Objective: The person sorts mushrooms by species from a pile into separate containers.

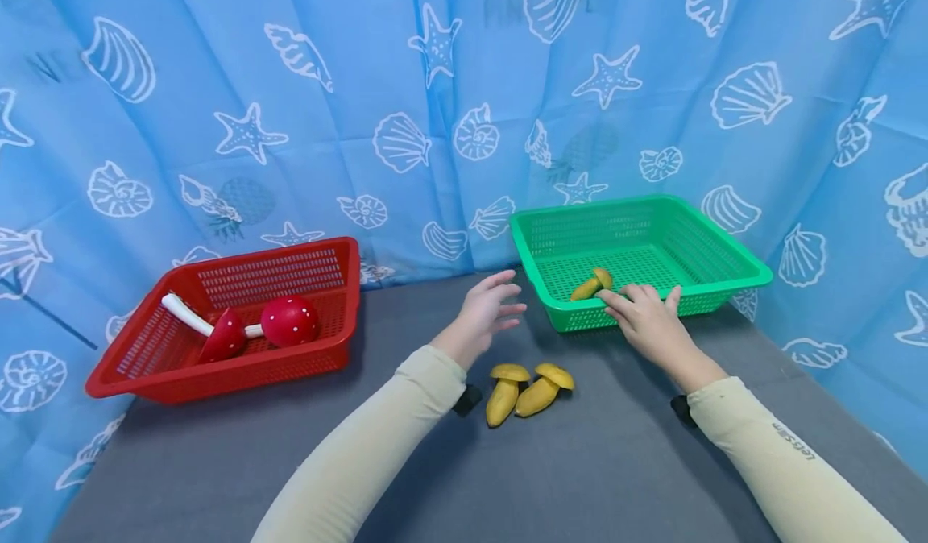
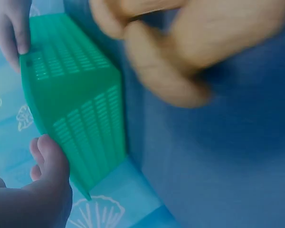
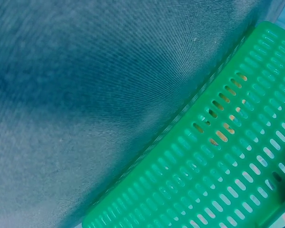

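Note:
Over the front rim of the green basket (image 1: 652, 292) lies my right hand (image 1: 648, 321), its fingers loosely spread. Just beyond the fingertips, a yellow toy mushroom (image 1: 591, 285) rests inside that basket against the front wall; bits of its colour show through the slots in the right wrist view. My left hand (image 1: 484, 313) hovers with relaxed fingers left of the basket, holding nothing; the left wrist view has this hand (image 2: 50, 190) close to the basket's side. Two more yellow mushrooms, one left (image 1: 503, 398) and one right (image 1: 542, 391), lie side by side on the grey cloth, nearer me.
At the left stands a red basket (image 1: 239, 375) containing two red toadstools with white dots, a left one (image 1: 226, 335) and a right one (image 1: 290, 321). A blue curtain (image 1: 435, 172) with shell prints hangs behind both baskets. Grey cloth (image 1: 580, 478) covers the table.

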